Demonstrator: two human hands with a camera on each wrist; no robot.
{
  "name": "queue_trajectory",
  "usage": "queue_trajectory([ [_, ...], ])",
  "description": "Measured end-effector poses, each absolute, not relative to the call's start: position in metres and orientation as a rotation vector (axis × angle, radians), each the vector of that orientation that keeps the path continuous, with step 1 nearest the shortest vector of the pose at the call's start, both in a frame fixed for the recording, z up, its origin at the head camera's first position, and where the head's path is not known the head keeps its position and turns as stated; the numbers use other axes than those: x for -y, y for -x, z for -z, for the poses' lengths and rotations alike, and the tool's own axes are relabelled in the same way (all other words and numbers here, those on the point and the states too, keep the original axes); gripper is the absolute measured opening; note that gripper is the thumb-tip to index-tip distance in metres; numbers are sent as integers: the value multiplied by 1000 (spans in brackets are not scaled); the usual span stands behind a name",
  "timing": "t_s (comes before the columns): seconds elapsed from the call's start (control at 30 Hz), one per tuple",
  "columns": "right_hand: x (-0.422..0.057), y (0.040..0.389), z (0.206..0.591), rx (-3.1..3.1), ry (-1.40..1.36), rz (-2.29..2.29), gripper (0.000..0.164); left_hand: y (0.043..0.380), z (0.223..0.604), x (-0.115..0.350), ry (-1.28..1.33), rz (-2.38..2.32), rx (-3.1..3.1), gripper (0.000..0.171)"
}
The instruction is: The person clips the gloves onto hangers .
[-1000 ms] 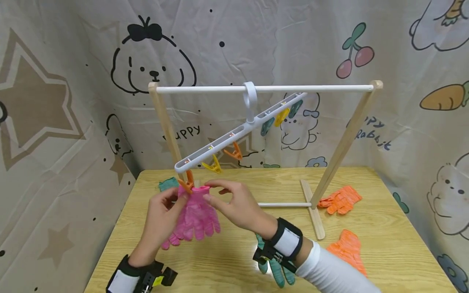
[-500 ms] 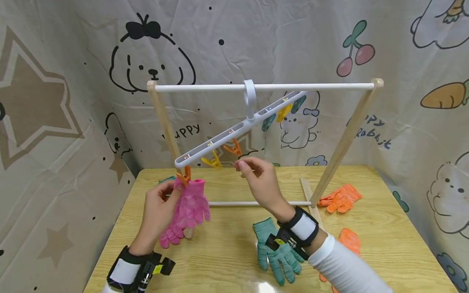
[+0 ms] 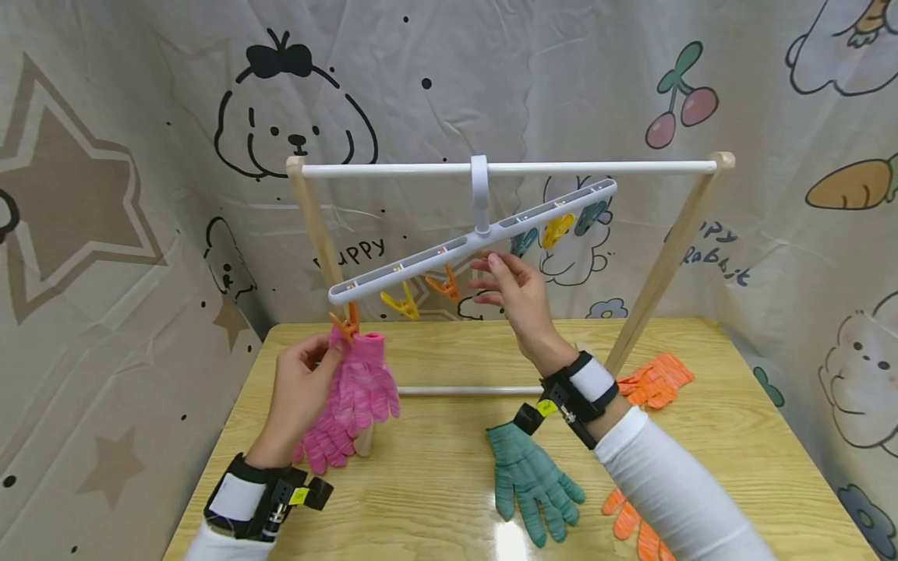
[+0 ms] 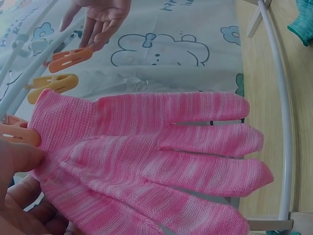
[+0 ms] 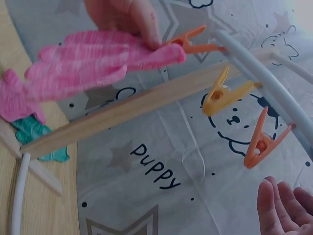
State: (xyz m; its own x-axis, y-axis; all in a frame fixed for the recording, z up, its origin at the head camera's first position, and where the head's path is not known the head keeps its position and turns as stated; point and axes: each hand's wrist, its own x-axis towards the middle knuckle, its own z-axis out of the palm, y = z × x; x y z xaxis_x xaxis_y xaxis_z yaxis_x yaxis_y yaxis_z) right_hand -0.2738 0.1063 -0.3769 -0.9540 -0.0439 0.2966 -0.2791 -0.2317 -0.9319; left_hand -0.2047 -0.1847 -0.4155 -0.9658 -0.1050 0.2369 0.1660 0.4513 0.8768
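Observation:
A pink knit glove (image 3: 365, 382) hangs by its cuff from an orange clip (image 3: 345, 322) at the low left end of a grey clip hanger (image 3: 414, 269). My left hand (image 3: 298, 393) pinches the cuff's left edge between thumb and fingers, right beside that clip. My right hand (image 3: 521, 300) is held up under the hanger's middle with fingers extended, nothing in them. A yellow clip (image 3: 402, 302) and another orange clip (image 3: 445, 284) hang between the two hands. A second pink glove (image 3: 326, 444) lies on the table behind the hanging one, partly hidden by it.
The hanger hooks over the white rail (image 3: 393, 170) of a wooden-legged stand. Blue-green and yellow clips (image 3: 557, 231) hang at its right end. A green glove (image 3: 536, 483) and two orange gloves (image 3: 655, 380) lie on the table; another green glove (image 5: 34, 134) lies by the stand's left foot.
My right hand has let go of the pink glove's cuff and moved up and right, its fingers spreading. The hanger has turned slightly; the clipped glove has shifted a little left and up with my left hand.

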Motion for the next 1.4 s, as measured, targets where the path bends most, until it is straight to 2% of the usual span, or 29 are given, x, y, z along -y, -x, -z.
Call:
queue_trajectory([
  [0.3,-100,274,371,1769,-392,-2442,29,213,414,188,31,1547,2437,29],
  [0.77,-100,277,358,1602,-238,-2625,18,224,413,189,13,1563,2436,28],
  [1.4,-101,273,359,1555,-307,-2605,10,225,411,190,-23,1555,2420,28],
])
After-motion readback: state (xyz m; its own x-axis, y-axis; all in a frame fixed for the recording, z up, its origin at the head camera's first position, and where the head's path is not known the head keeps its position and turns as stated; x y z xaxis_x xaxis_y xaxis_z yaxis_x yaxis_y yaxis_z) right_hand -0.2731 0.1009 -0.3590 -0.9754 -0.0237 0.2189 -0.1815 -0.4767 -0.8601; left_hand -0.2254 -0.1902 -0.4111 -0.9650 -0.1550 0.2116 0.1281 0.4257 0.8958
